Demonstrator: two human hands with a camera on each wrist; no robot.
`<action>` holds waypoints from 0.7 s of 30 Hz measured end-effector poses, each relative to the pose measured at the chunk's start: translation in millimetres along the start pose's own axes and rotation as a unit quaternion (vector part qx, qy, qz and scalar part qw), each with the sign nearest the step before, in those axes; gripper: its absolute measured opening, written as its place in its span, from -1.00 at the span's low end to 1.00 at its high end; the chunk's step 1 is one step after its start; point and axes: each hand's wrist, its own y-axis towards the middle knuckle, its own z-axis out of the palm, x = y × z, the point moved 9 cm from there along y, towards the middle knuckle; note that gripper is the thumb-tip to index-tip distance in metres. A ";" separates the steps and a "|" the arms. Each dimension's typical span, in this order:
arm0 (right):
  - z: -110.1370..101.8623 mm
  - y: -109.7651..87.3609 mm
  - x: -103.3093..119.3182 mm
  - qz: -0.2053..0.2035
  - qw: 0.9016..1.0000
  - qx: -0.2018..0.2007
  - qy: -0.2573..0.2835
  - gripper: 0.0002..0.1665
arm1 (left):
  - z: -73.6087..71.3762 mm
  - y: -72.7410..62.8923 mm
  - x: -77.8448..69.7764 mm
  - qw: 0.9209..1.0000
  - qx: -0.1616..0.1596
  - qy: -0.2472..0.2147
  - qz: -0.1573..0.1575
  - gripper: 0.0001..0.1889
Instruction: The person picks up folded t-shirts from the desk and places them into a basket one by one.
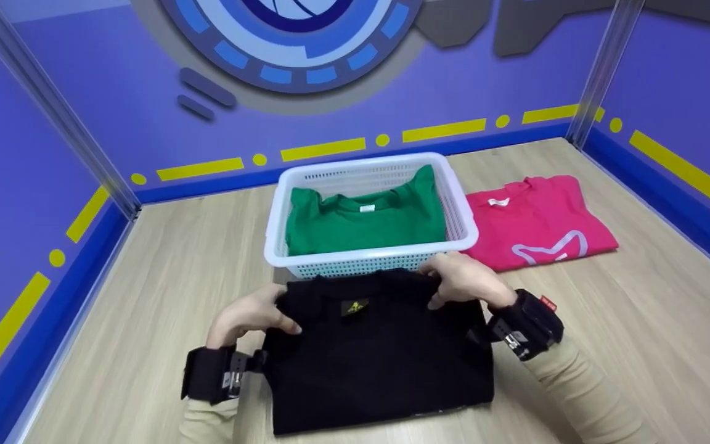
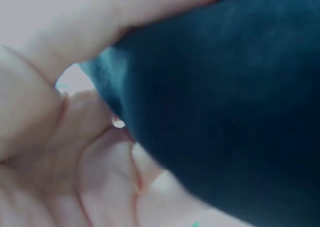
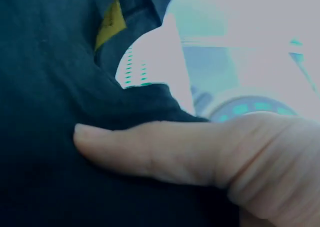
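Note:
A folded black T-shirt is in front of me, its collar with a yellow-marked neck label toward the basket. My left hand grips the shirt's upper left corner, thumb on top and fingers behind the cloth. At the upper right, my right hand holds the other shoulder; its thumb lies across the fabric in the right wrist view, and its fingers are hidden beneath. The left wrist view shows the dark cloth between thumb and palm side.
Just beyond the black shirt stands a white plastic basket with a folded green T-shirt inside. To its right a folded pink T-shirt lies on the wooden table. Blue printed panels wall in the back and sides.

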 end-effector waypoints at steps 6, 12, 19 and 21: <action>-25.2 -15.8 21.5 -0.105 0.994 -0.026 -0.020 -0.66 | -7.7 -21.6 -23.8 0.996 0.033 0.000 0.080 -0.54; -52.2 -29.4 22.8 -0.152 0.987 -0.056 0.009 -0.70 | -13.9 -34.8 -42.4 0.986 0.039 -0.022 0.158 -0.62; -86.3 -39.1 8.7 -0.139 0.977 -0.153 0.053 -0.64 | -29.8 -31.6 -49.3 0.978 -0.063 -0.075 0.182 -0.67; -94.1 -40.9 3.2 -0.122 0.974 -0.176 0.076 -0.63 | -32.8 -30.1 -51.4 0.973 -0.091 -0.104 0.187 -0.66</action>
